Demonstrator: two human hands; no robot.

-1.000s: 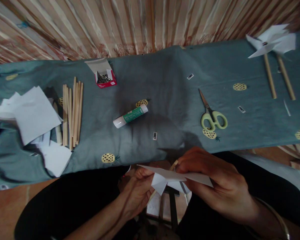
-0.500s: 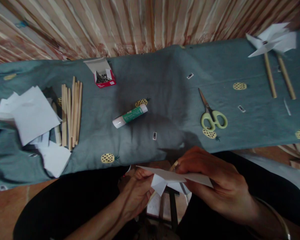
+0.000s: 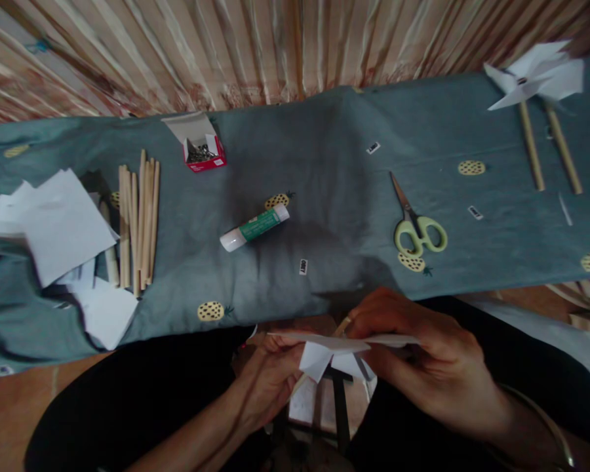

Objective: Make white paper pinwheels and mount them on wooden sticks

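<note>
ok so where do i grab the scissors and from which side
Probably by the green handles, coming from the near side. The scissors lie flat on the cloth, both finger loops toward the person and blades pointing away. The right hand is nearer, but holds folded paper.

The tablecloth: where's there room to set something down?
A broad bare patch lies between the glue stick and the scissors; a smaller one between the wooden sticks and glue stick. It's crowded at left: overlapping paper sheets beside those sticks.
</note>
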